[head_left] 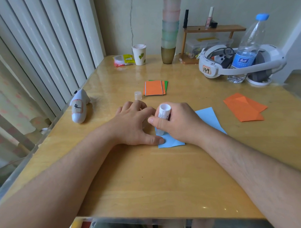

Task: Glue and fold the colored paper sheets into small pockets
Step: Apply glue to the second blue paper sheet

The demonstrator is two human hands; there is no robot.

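Head view. The blue paper sheet (207,117) lies on the desk (149,179) and serves as the landmark. The right hand (178,123) is clenched around a white glue stick (162,116), held upright with its lower end down on the near left part of the sheet; whether the tip touches the paper cannot be told, as the fingers hide it. The left hand (134,125) lies spread just left of the sheet, fingers relaxed, grasping nothing, its thumb pressing the sheet's near left corner flat. Beyond the sheet and slightly left, the glue stick's translucent cap (138,95) stands on its own, off the stick. Just right of the cap lies a stack of flat orange and green pieces (154,88); whether these are finished pockets or unused sheets cannot be told. Well to the right of the blue sheet rests a folded orange piece (244,108), apparently at least part-made. Judged from this layout, the blue sheet is at the gluing stage; its folding and closing into a pocket remain to be done.
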